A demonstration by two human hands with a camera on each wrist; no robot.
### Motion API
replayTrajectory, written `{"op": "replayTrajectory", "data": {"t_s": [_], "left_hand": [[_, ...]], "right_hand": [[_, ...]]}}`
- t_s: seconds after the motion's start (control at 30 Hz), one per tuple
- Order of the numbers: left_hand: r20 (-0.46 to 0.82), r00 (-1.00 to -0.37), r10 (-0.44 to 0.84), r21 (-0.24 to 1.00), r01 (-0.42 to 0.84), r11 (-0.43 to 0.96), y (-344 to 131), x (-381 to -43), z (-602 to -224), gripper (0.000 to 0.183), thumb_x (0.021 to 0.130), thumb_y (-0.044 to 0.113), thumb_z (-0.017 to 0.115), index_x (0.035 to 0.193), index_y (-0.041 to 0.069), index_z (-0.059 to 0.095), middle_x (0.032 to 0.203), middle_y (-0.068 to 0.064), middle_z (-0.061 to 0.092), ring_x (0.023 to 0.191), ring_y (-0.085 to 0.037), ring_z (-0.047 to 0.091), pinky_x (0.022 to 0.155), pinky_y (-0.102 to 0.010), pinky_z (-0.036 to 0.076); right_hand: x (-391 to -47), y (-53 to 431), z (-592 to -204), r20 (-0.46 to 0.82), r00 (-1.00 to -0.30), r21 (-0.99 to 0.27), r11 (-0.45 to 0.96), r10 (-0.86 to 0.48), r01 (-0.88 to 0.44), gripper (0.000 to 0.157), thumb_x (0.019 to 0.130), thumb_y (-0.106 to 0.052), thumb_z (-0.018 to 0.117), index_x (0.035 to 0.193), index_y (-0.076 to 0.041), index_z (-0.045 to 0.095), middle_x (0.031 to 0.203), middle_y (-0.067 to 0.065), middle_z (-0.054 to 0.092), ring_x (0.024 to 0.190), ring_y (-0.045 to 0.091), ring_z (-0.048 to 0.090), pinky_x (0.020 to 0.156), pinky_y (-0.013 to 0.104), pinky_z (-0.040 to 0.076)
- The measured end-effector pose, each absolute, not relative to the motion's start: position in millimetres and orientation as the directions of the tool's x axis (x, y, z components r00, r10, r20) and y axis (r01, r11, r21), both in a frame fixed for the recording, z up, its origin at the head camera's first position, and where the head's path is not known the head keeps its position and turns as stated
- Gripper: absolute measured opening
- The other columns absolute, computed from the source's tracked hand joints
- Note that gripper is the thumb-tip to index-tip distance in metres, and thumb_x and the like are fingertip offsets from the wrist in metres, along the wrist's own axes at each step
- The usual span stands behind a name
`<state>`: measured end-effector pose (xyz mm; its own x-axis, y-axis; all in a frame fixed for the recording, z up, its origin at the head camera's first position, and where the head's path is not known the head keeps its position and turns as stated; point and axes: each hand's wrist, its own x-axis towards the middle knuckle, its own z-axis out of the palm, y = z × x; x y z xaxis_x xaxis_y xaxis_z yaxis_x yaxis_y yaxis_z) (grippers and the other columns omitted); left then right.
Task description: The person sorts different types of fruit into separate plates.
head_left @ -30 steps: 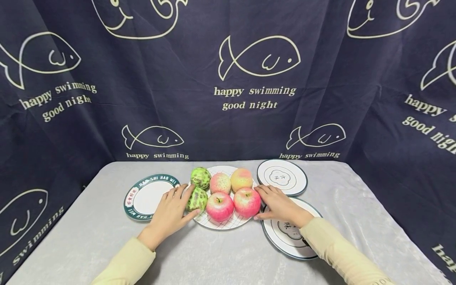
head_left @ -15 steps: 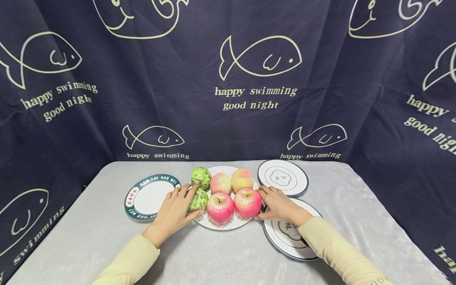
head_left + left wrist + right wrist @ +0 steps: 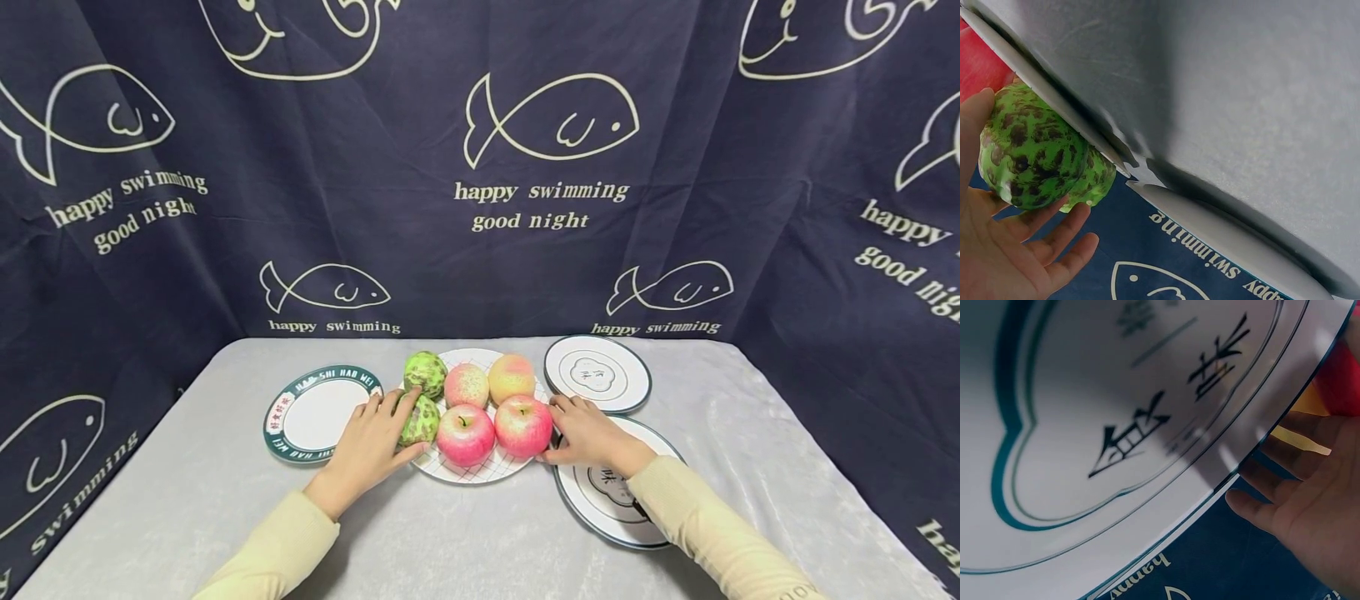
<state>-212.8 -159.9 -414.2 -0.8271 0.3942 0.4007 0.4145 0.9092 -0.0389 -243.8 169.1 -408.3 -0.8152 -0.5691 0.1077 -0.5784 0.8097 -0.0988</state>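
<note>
The left hand (image 3: 371,442), loosely spread and gripping nothing, is resting against the green fruit (image 3: 420,422) at nine o'clock on the gridded plate (image 3: 480,475). The right hand (image 3: 591,435), relaxed and seemingly empty, is flanking the apple (image 3: 523,427) at three o'clock; both are probably bracketing the sides because round fruit could roll.

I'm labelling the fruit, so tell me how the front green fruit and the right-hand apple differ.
The green fruit carries dark brown blotches; the apple is pinkish red with yellowish patches. The apple shows a stem; the green fruit shows none. In the head view, the left hand partly hides the green fruit; the apple is almost fully visible. Both sit on the checked plate.
</note>
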Motion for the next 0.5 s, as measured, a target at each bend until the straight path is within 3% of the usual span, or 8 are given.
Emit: {"op": "replayTrajectory", "data": {"t_s": [0.5], "left_hand": [[0.417,-0.812,0.408,-0.040,0.432,0.901,-158.2,-214.1,-413.1,0.080,0.074,0.054,0.066,0.135,0.010,0.041,0.115,-0.016,0.055,0.105,-0.038,0.055,0.082,-0.049,0.045]], "right_hand": [[-245.4,169.8,-413.5,0.106,-0.806,-0.078,0.803,-0.582,-0.590,0.059,0.071,-0.043,0.069,0.111,-0.001,0.058,0.112,0.011,0.052,0.100,0.031,0.049,0.090,0.052,0.039]]}}
